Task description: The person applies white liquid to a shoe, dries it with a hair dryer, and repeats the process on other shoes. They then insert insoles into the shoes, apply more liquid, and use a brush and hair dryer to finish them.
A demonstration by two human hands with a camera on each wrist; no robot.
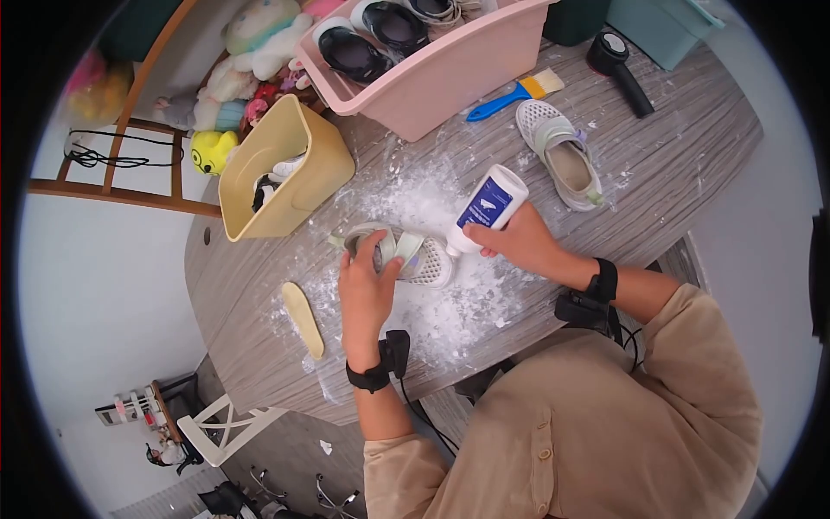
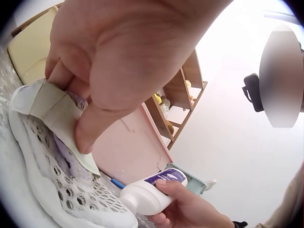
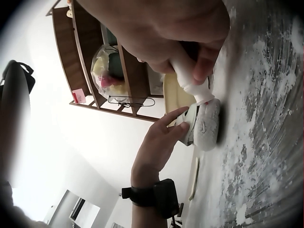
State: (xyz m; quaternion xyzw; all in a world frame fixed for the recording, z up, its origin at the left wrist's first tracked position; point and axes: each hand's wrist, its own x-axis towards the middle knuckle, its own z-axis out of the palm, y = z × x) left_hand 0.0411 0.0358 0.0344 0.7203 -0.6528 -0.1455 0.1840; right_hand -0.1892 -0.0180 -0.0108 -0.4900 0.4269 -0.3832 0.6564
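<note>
White shoe [image 1: 432, 265] — held beneath the left hand [image 1: 365, 290].

1. Shoe [image 1: 408, 249]: pale, with a thick white sole, a toe full of round holes, a pale green strap and lilac showing beside it. It lies on the table under the fingers of the left hand [image 1: 363, 290], thumb on the strap, other fingers at the opening; the toe points away from them toward the right hand [image 1: 526, 240].
2. Bottle [image 1: 491, 208]: white with a blue label, gripped between right thumb and fingers, tilted neck-down at the toe's edge, beyond the left fingertips.
</note>
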